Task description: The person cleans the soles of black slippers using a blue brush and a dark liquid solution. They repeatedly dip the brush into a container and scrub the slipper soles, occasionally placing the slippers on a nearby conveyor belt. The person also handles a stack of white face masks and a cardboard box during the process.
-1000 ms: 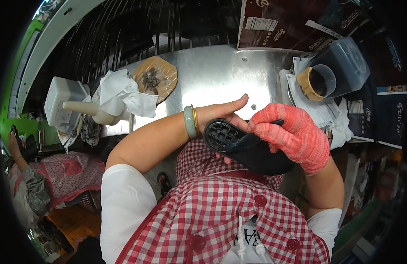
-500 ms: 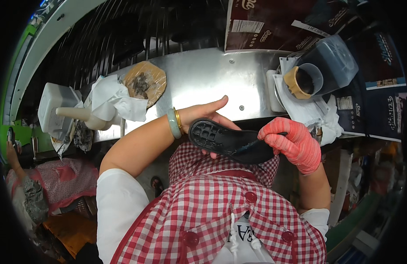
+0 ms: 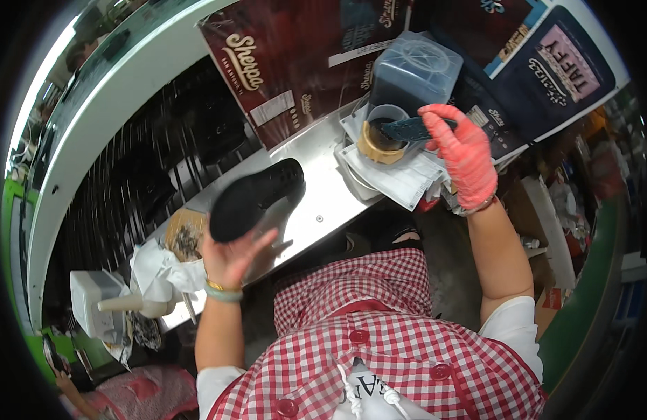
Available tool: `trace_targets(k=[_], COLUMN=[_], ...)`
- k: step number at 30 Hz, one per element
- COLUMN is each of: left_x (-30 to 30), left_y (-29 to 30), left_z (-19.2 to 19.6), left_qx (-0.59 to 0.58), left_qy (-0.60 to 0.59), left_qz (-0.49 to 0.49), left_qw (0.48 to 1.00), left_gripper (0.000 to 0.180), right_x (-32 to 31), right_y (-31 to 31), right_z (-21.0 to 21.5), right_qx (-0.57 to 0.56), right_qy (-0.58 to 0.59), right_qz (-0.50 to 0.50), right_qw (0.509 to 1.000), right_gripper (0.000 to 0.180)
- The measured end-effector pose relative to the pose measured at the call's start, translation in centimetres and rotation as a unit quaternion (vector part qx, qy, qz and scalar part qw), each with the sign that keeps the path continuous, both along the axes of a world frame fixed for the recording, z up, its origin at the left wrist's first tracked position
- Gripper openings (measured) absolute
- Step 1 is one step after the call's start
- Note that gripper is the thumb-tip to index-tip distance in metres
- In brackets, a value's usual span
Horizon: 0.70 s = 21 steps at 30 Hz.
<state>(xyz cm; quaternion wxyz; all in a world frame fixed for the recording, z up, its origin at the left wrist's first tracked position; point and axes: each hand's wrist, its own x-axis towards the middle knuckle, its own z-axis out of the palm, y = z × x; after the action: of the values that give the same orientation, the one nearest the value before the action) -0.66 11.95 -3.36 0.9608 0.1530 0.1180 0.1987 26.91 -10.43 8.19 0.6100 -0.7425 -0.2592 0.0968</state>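
My left hand (image 3: 236, 260), bare with a bangle and bracelet at the wrist, is at the near end of a black shoe sole (image 3: 257, 199) over the metal bench. Its thumb stretches away from the sole; the other fingers are mostly hidden behind it, and the hand is slightly blurred. In a pink knitted glove, my right hand (image 3: 463, 154) grips a dark flat-handled brush (image 3: 411, 129). The brush reaches into a clear cup (image 3: 374, 150) with a tan band and dark contents; its tip is hidden there.
A clear plastic container (image 3: 418, 70) stands behind the cup, beside white paper sheets (image 3: 400, 178). Brown printed sacking (image 3: 302, 77) rises at the back. At left are a plastic-wrapped tan pad (image 3: 180, 227), white cloth (image 3: 162, 269) and a pale bottle with a long spout (image 3: 152, 301).
My left hand has carried the sole left and away from me over the bench, turning it. My right hand has moved from the sole to the cup with the brush. The view has turned right.
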Motion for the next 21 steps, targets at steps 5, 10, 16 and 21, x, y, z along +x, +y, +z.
trace_targets(k=[5, 10, 16, 21], left_x=[-1.4, -1.7, -0.2, 0.8], left_y=[-4.6, -5.4, -6.5, -7.4], left_z=[-3.7, -4.7, -3.4, -2.9], left_qx=[-0.109, -0.133, -0.082, -0.082], left_qy=[0.075, 0.026, -0.024, -0.108], left_qz=[-0.037, -0.057, -0.067, -0.083], left_qw=[0.991, 0.989, 0.994, 0.987], left_gripper=[0.064, 0.054, 0.052, 0.058], right_x=[2.5, 3.1, 2.7, -4.8], right_y=[0.3, 0.9, -0.6, 1.4], right_z=[-3.0, -3.7, -3.6, -2.9], right_qx=[-0.018, -0.07, 0.044, 0.164], right_qy=[-0.003, -0.015, 0.125, 0.203], right_qz=[0.01, 0.017, 0.014, 0.104], right_qw=[1.0, 0.997, 0.991, 0.96], right_gripper=[0.028, 0.029, 0.027, 0.024])
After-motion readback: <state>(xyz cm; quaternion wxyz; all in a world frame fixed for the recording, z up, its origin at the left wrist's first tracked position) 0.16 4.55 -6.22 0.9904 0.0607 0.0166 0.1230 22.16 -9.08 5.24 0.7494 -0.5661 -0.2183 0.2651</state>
